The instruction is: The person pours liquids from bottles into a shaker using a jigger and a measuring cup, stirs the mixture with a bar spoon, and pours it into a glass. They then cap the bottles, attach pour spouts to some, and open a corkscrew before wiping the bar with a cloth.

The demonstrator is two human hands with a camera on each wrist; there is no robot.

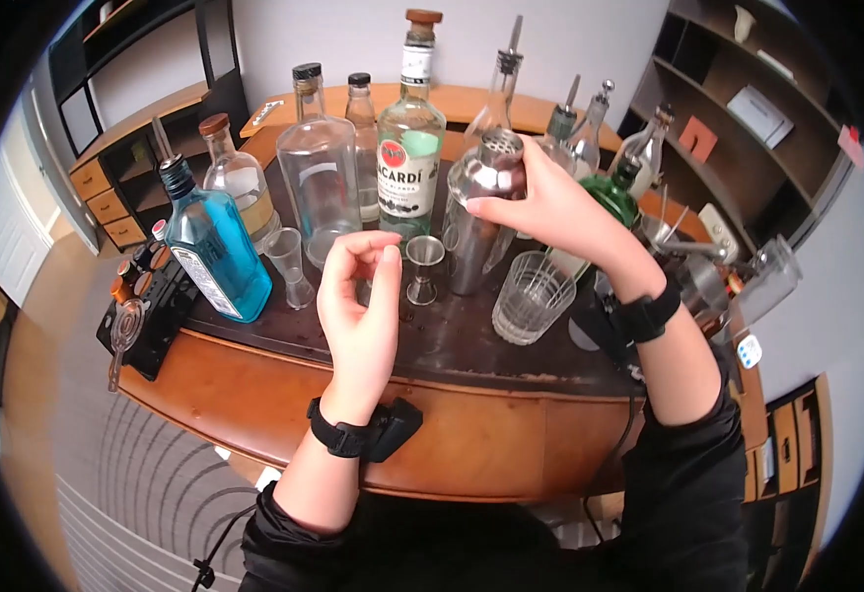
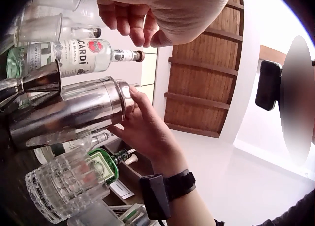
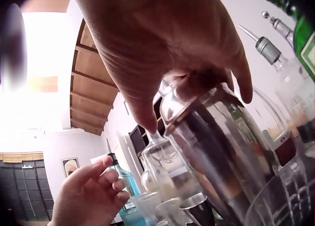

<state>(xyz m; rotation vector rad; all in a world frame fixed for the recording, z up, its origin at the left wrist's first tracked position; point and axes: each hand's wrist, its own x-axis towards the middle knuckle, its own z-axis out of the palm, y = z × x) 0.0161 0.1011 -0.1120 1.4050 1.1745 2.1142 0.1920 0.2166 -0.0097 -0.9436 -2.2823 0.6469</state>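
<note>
My right hand (image 1: 560, 212) grips the metal cocktail shaker (image 1: 473, 252) around its shoulder, thumb on the near side and fingers behind. The shaker stands upright on the dark mat, its perforated strainer top showing. In the right wrist view the thumb and fingers straddle the upper part of the shaker (image 3: 221, 147). My left hand (image 1: 361, 311) hovers in front of the bottles with loosely curled fingers and nothing in it. Just right of it stands a metal jigger (image 1: 424, 266). A cut-glass tumbler (image 1: 534, 301) is to the right of the shaker.
Behind the hands stand a Bacardi bottle (image 1: 410, 163), a tall clear bottle (image 1: 319, 183) and several pourer-topped bottles. At left are a blue bottle (image 1: 220, 252), a clear jigger-shaped glass (image 1: 290, 266) and a black caddy (image 1: 151, 321). Metal tools and a glass jar (image 1: 769, 276) stand far right.
</note>
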